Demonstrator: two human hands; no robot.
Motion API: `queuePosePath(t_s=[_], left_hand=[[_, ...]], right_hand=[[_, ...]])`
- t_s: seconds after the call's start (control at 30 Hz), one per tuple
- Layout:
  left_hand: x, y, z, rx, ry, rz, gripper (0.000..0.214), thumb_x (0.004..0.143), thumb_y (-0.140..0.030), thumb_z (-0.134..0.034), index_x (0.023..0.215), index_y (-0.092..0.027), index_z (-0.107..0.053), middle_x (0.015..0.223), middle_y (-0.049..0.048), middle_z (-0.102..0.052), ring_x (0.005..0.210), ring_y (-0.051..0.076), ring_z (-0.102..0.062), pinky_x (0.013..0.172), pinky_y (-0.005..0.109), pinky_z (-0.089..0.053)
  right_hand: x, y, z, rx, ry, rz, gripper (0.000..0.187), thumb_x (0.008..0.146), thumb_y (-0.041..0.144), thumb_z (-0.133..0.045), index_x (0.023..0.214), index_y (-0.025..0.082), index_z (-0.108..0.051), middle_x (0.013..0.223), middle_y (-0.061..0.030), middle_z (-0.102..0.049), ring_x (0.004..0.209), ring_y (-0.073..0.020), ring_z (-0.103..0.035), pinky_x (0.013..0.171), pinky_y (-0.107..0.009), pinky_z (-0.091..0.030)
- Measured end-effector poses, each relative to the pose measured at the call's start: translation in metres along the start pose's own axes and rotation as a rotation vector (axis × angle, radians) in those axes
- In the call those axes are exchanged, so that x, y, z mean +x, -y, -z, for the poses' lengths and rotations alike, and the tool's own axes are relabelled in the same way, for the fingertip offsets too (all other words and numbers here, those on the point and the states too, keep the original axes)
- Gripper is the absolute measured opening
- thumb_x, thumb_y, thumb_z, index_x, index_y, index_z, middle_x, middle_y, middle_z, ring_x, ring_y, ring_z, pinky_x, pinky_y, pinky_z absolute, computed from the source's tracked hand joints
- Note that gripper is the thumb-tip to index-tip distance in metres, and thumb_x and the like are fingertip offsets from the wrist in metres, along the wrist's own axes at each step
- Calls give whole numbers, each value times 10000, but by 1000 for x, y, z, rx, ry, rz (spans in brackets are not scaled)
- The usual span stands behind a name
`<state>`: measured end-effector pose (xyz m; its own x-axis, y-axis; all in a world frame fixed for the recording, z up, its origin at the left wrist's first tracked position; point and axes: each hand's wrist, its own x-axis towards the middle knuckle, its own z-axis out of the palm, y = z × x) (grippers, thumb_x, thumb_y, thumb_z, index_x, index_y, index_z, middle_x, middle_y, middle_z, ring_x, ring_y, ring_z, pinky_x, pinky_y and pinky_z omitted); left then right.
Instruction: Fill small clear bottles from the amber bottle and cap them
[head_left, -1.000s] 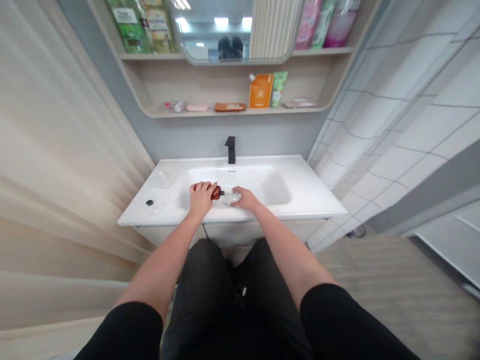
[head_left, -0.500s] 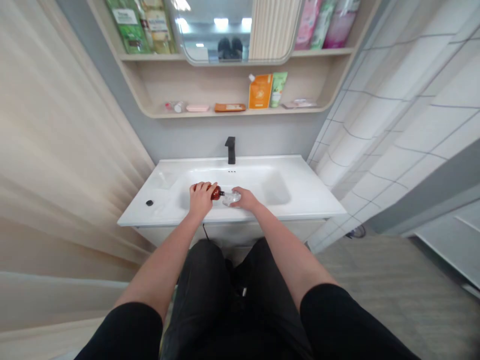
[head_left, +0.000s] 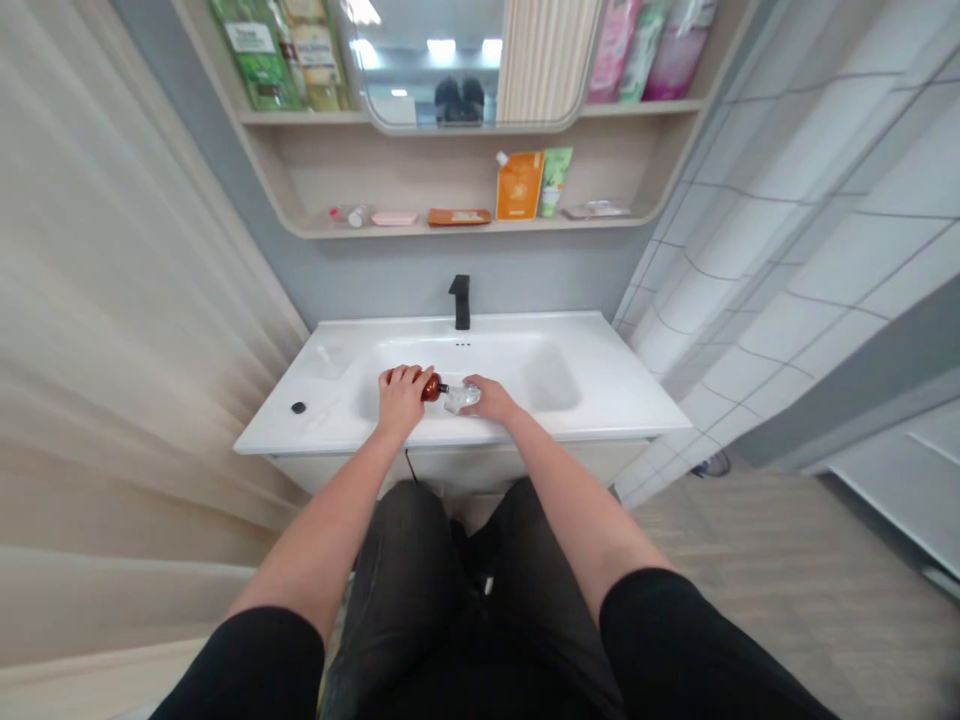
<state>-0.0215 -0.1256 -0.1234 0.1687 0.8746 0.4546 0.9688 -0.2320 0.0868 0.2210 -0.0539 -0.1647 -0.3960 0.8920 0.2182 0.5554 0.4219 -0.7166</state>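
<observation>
Over the white sink basin, my left hand is wrapped round a reddish-brown bottle lying tipped on its side. The bottle's dark neck points right, at the mouth of a small clear container. My right hand grips that container from the right, its fingers round the far end. Whether liquid runs between the two is too small to tell. A small black cap rests on the counter to the left of the basin.
A black faucet stands behind the basin. Above hangs a shelf with an orange pouch, a green tube and a pink bar. A faint clear object sits on the counter's left. A curtain hangs at left.
</observation>
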Motion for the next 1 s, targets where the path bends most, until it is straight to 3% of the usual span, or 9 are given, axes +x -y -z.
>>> queuePosePath(t_s=[1.0], left_hand=[[0, -3, 4, -12, 33, 18, 673, 932, -143, -529, 1577, -326, -587, 1517, 144, -641, 1430, 379, -484, 1200, 596, -288]], right_hand=[[1, -3, -2, 6, -11, 15, 764, 618, 328, -1003, 1321, 210, -728, 1307, -102, -781, 1210, -320, -742, 1109, -440, -547]])
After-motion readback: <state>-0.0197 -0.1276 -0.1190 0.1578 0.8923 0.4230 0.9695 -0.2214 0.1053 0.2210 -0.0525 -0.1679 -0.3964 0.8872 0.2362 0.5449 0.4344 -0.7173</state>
